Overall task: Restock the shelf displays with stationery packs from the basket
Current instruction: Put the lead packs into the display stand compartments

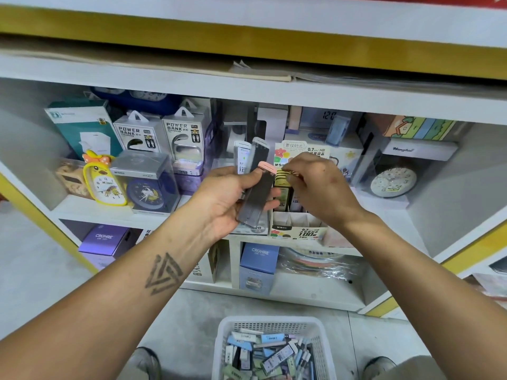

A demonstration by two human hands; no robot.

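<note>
**Lead packs going into the shelf display**

A person is standing at a white shelf unit (247, 91) with both arms reaching forward. The left hand (227, 204) is gripping a small fan of slim stationery packs (256, 193), thumb pressing across the front of a dark translucent one with a pink cap, fingers curling round behind. Two more packs, one grey-capped and one white-capped, are sticking up behind it in the same grip.

The right hand (321, 185) is hovering just beside those packs, over a cardboard display box (299, 229) printed with "0.7" and "100". Its thumb and forefinger are pinching together at the top of a striped pack (285, 179) standing in the box; I cannot tell whether they are truly holding it or only touching it. The other fingers are curling loosely.

The display box is sitting on the middle shelf, touching a second, similar box to its left, which is mostly hidden behind the left hand.

On the floor below, between the person's shoes, a white plastic basket (274, 323) is holding a jumble of more packs in blue, green, grey and white.

Further along the shelf to the left are standing a yellow duck-shaped clock (105, 185), a round blue clock in a clear case (151, 193) and two "POWER BANK" boxes (162, 135). To the right a white clock (393, 182) is sitting in a clear box. On the shelf beneath, a blue "CRUHRE" box (258, 266) is standing upright.
</note>
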